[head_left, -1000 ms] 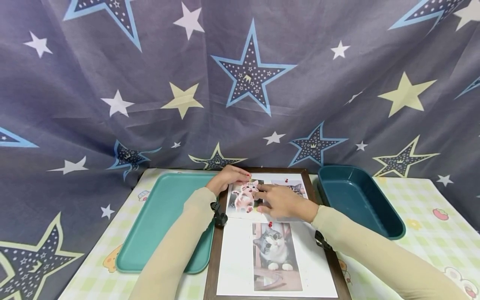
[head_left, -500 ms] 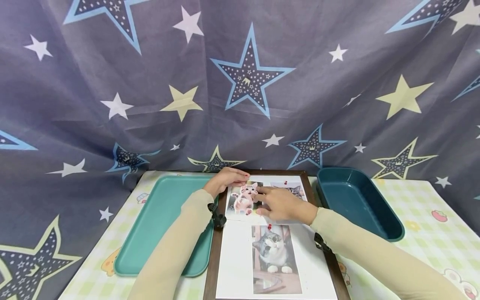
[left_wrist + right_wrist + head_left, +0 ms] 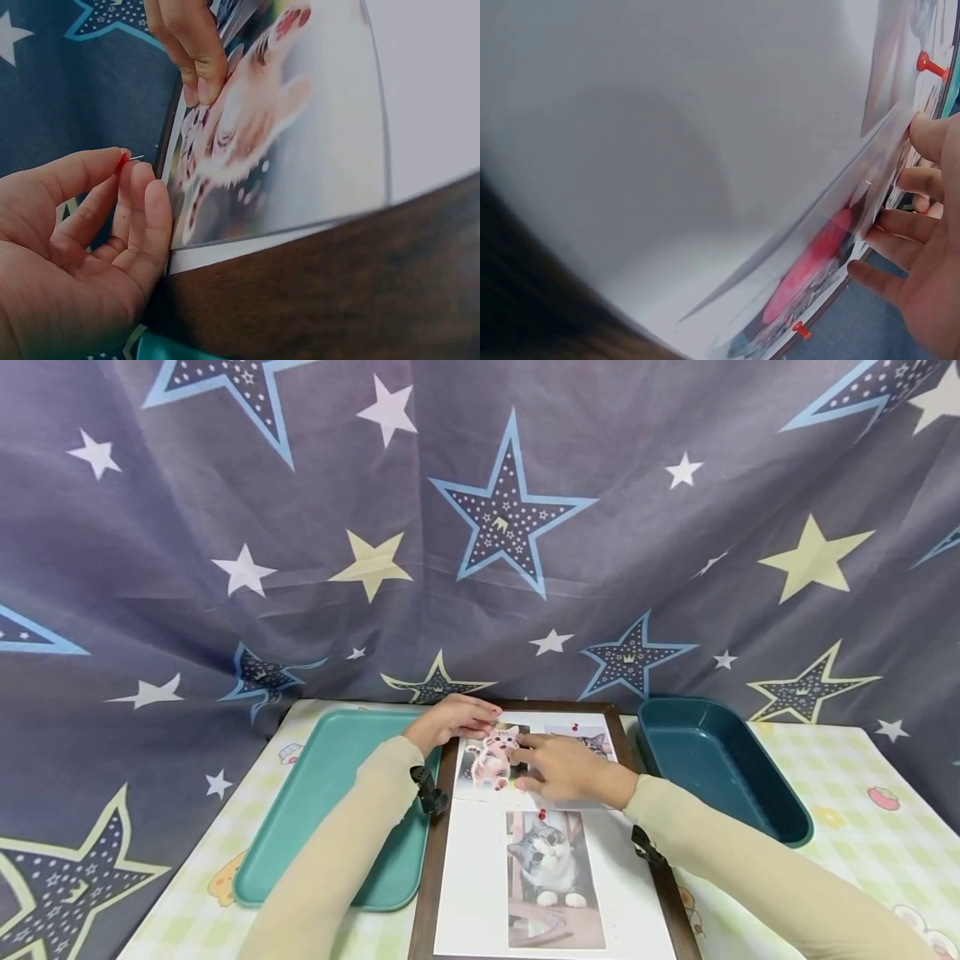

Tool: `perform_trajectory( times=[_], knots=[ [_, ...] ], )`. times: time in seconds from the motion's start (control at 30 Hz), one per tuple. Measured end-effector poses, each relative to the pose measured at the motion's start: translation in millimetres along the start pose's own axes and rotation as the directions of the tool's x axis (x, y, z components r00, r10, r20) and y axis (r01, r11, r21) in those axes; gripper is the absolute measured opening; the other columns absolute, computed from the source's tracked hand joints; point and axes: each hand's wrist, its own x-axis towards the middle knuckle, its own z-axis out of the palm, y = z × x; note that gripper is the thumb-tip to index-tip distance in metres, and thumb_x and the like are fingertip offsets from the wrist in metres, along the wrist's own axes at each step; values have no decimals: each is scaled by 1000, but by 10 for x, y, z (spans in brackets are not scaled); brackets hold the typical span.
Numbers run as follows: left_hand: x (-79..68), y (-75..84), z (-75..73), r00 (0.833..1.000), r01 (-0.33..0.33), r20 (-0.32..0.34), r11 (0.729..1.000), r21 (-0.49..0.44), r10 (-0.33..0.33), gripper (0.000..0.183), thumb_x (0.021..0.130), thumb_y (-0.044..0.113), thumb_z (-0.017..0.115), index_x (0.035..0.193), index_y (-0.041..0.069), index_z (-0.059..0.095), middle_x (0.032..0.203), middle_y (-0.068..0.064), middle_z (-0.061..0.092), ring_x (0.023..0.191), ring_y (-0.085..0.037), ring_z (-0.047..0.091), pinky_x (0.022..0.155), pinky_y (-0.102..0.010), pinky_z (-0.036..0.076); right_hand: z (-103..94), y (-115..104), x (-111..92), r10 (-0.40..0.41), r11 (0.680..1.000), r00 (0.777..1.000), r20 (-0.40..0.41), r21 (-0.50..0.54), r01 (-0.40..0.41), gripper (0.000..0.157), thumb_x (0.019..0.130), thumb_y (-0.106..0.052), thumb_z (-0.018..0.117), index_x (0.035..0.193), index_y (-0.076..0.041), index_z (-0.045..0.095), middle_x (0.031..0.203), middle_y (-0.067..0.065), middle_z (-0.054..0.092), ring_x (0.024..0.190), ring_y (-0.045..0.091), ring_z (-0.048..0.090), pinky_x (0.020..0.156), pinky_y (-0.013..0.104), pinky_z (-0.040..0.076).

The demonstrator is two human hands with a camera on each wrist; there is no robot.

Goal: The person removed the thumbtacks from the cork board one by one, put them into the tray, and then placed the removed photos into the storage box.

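1. Left hand (image 3: 452, 723): at the top left of the board. Fingers nearly together at the tips, gap only as wide as the item gripped: one red push pin (image 3: 122, 163). Other fingers loosely bent.
2. Push pin position: at the left hand's fingertips, beside the board's upper edge. Bare metal point projects toward the board; in the left wrist view it stands clear of the photo.
3. Right hand (image 3: 564, 767): fingers extended and spread, nothing gripped. Fingertips rest on the kitten photo (image 3: 489, 767), near the kitten's face.
4. Kitten photo: lies in the upper left of the white board (image 3: 468, 881), inside the brown frame (image 3: 424, 893).
5. Tabby photo (image 3: 597, 744): upper right of the board, partly hidden by the right hand. A red pin (image 3: 575, 727) stands at its top edge.
6. Grey-and-white cat photo (image 3: 553, 885): lower down on the board, a second red pin (image 3: 543, 815) at its top edge.
7. Surroundings: green tray (image 3: 315, 797) left of the board, partly under the left forearm; dark teal bin (image 3: 723, 768) just right of it. All on a table (image 3: 847, 852) with checked cloth.
8. Behind: grey curtain (image 3: 300, 510) with printed stars. Sleeves cream, a black band on each.
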Motion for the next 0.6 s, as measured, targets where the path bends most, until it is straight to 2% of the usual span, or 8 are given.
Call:
perform_trajectory(
  times=[0.17,0.27,0.37,0.47,0.53,0.6],
  knots=[
    [-83,53,-45,1000,-6,5,1000,26,6,31,97,13,71,127,4,71,94,-4,73,79,-11,68,76,-25,62,-15,16,-5,-8,1000,1000,4,2,8,43,101,-38,60,134,-12,66,146,24,56,122,37,65,104,50,53],
    [-135,87,-97,1000,-24,7,998,56,23,33,97,14,71,128,4,70,103,-8,74,80,-11,68,77,-26,62,-24,22,0,-5,1000,1000,15,1,5,44,101,-40,59,135,-13,66,147,23,55,120,36,66,104,50,53],
    [-192,117,-158,999,-38,11,996,77,38,35,98,15,69,131,4,68,120,-14,72,86,-13,69,85,-29,62,-27,23,1,-4,1000,1000,18,-1,4,44,102,-40,59,136,-13,65,148,23,54,120,36,66,104,51,53],
    [-254,148,-226,999,-39,11,995,87,38,36,99,15,68,133,5,67,135,-18,65,99,-19,69,98,-36,59,-29,22,-2,-9,1000,1000,16,2,9,44,102,-39,59,136,-13,65,148,24,54,120,36,66,103,51,54],
    [-297,163,-276,999,-39,3,995,94,39,36,99,16,67,134,6,66,140,-19,62,107,-23,67,102,-38,56,-29,21,2,-15,1000,1000,10,-1,15,44,101,-39,59,136,-12,66,147,24,55,120,37,66,103,51,54],
    [-340,173,-332,999,-35,-8,995,98,36,36,99,17,67,134,8,66,141,-18,61,109,-23,67,102,-36,57,-29,16,4,-24,1000,1000,5,-2,24,45,101,-39,60,136,-11,65,146,25,55,121,37,66,103,51,54]
  ],
)
